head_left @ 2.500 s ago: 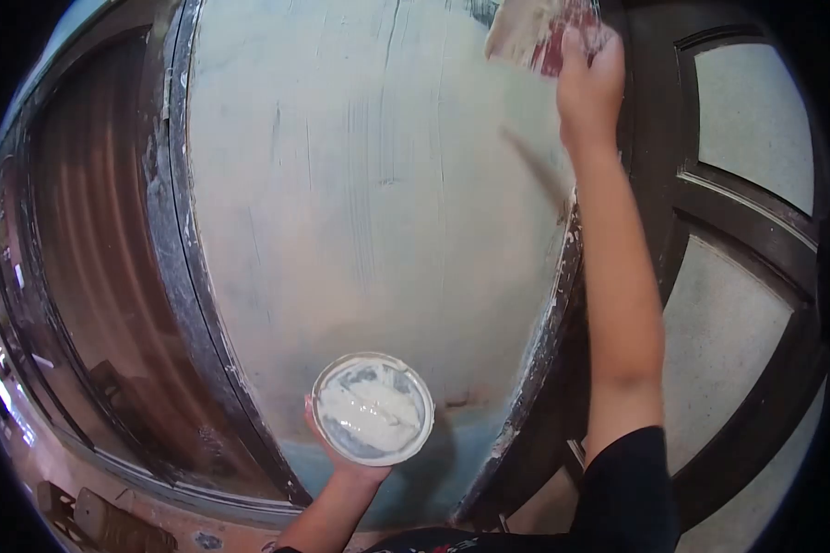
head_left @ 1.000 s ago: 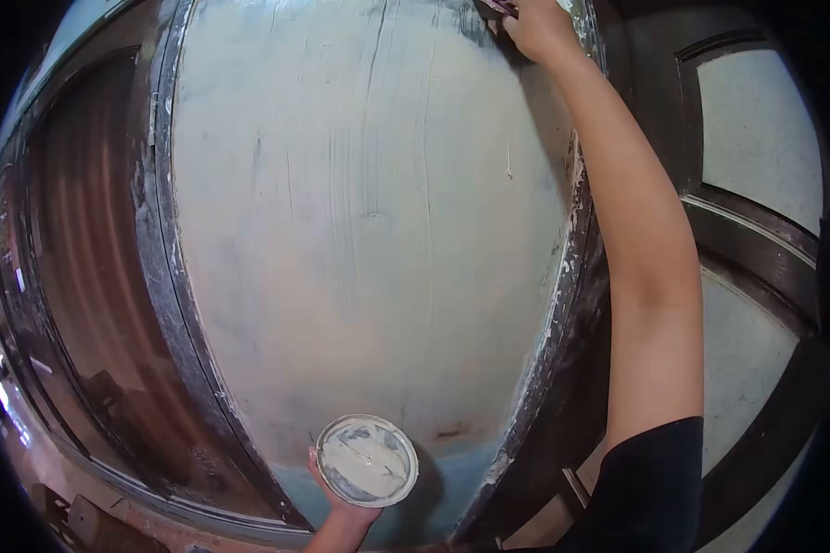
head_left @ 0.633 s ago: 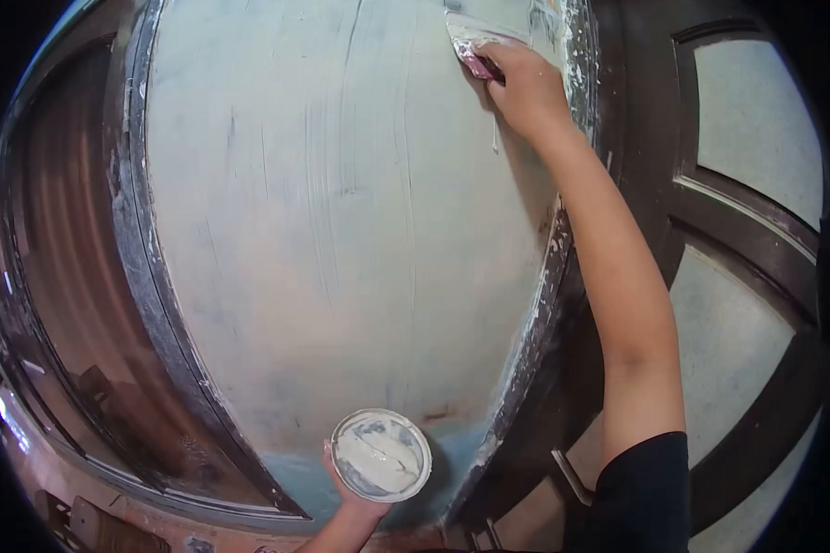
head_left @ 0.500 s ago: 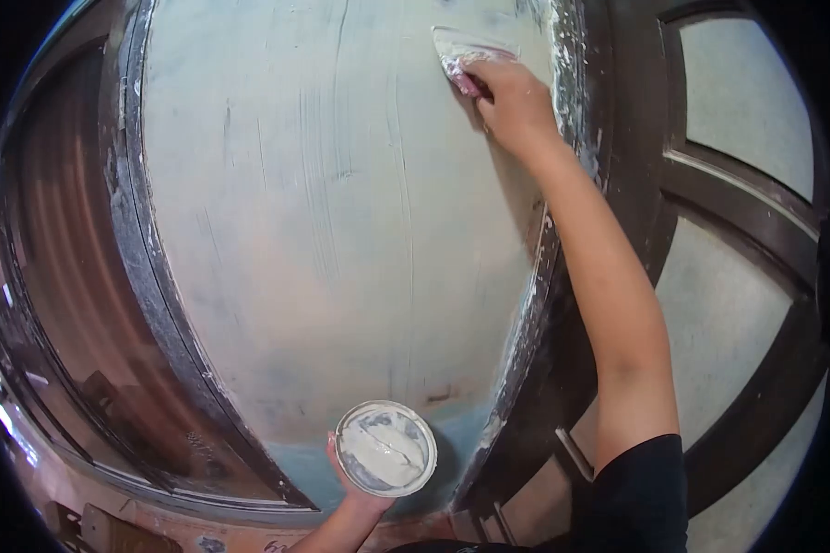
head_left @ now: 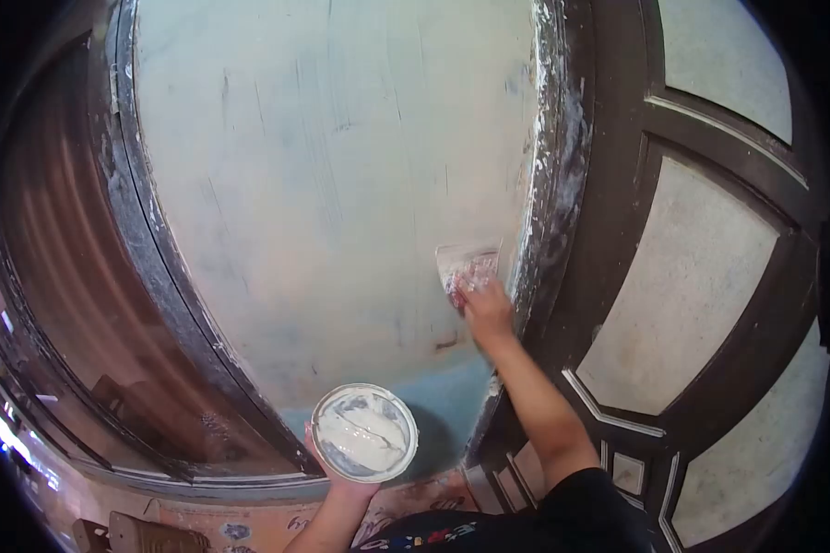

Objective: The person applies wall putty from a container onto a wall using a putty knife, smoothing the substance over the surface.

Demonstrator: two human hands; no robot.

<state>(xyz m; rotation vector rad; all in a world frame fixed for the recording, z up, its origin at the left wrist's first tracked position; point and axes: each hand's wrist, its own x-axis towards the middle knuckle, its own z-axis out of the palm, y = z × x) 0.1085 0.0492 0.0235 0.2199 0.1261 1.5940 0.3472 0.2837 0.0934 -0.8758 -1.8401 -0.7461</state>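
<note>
My right hand [head_left: 487,309] is closed round the handle of a wide putty knife [head_left: 468,261], whose blade lies against the pale wall panel [head_left: 341,194] near its right edge. White paste is smeared on the blade. Lower down, my left hand [head_left: 349,484] holds a round container [head_left: 363,433] from below and from its left side. Thick white paste lies inside it, with grey patches of the inner surface showing. Pale paste covers most of the panel in vertical streaks, and a blue area [head_left: 452,396] shows at its bottom.
Dark wooden frames stained with paste border the panel. A dark door [head_left: 609,212] with pale insets stands on the right. At the left is a glass pane [head_left: 74,276] with brown curtain folds. Brown furniture [head_left: 148,535] and a patterned floor covering [head_left: 240,527] show below.
My right hand has moved well down the panel with the putty knife. The container in my left hand sits slightly further left, and the view has shifted, showing more of the door.
</note>
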